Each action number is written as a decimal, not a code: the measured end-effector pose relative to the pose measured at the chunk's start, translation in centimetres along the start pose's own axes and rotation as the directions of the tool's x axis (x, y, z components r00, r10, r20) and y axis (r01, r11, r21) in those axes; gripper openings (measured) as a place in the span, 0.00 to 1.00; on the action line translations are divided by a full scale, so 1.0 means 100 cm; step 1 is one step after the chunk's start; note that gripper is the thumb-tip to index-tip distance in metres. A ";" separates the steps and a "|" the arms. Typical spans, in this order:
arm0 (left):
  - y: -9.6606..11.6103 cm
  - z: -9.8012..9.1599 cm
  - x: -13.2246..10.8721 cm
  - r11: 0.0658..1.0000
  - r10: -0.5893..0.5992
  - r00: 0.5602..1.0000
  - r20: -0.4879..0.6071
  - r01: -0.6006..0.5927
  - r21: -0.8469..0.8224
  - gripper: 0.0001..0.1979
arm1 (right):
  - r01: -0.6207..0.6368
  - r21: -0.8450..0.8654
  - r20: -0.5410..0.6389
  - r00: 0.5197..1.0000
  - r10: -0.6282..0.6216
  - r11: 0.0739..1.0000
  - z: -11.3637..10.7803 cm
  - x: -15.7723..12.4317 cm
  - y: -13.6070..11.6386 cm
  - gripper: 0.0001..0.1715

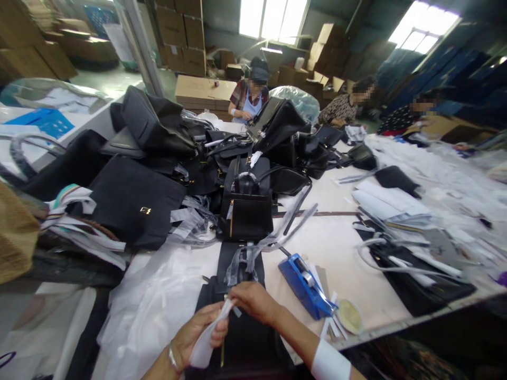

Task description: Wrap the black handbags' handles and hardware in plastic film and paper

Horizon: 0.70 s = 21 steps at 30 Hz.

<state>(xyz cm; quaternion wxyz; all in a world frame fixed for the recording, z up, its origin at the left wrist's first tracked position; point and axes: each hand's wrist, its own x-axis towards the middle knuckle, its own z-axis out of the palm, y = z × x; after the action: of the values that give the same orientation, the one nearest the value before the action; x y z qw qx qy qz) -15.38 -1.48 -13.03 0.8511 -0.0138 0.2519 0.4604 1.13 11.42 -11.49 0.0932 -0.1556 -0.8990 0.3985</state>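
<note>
Between both hands is a strip of thin white wrapping material (206, 343), slanting upward to the right. My left hand (206, 324) is closed around its lower part, with a bracelet on that wrist. The fingers of my right hand (247, 300) pinch its upper end. Under the hands lies a black bag (249, 338) with a gold zip, its upper part covered by clear plastic wrapping (241, 264). Just beyond it a black backpack (249, 211) with a gold zip stands on the table. What the strip covers, if anything, I cannot make out.
A blue tape dispenser (303, 285) and a tape roll (349, 315) lie to my right. Black bags (150, 126) are piled ahead. White plastic sheets (154, 306) spread at left, with a white paper stack (390, 203) at right. Several people (251, 95) sit across the table.
</note>
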 end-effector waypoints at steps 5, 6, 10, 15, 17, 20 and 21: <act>-0.005 -0.002 -0.001 0.995 0.098 0.994 -0.040 -0.098 0.025 0.10 | -0.205 0.216 -0.124 0.964 0.236 0.955 0.003 -0.010 -0.010 0.12; -0.006 -0.002 -0.002 0.992 0.127 0.990 -0.054 -0.125 0.032 0.10 | -0.265 0.293 -0.153 0.936 0.319 0.919 0.006 -0.013 -0.011 0.12; -0.007 0.002 -0.006 0.977 0.211 0.971 -0.115 -0.204 0.067 0.14 | -0.363 0.637 -0.144 0.810 0.568 0.680 0.020 -0.025 -0.021 0.14; -0.009 0.007 -0.007 0.968 0.234 0.961 -0.145 -0.216 0.129 0.16 | -0.286 0.877 0.018 0.823 0.568 0.386 0.041 -0.026 -0.037 0.22; -0.009 0.008 -0.007 0.966 0.239 0.958 -0.160 -0.216 0.144 0.15 | -0.274 0.894 0.018 0.812 0.583 0.354 0.046 -0.023 -0.041 0.21; -0.009 0.009 -0.007 0.965 0.243 0.950 -0.198 -0.216 0.151 0.15 | -0.278 0.886 -0.010 0.788 0.615 0.370 0.049 -0.020 -0.042 0.17; -0.009 0.009 -0.007 0.963 0.248 0.947 -0.205 -0.219 0.158 0.14 | -0.286 0.878 -0.019 0.780 0.625 0.383 0.049 -0.020 -0.042 0.17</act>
<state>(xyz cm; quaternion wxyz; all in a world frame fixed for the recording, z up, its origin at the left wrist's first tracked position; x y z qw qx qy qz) -14.61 -2.31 -12.10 0.7557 0.0211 0.3759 0.5358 0.72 4.69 -11.72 0.1978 -0.4044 -0.4793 0.7534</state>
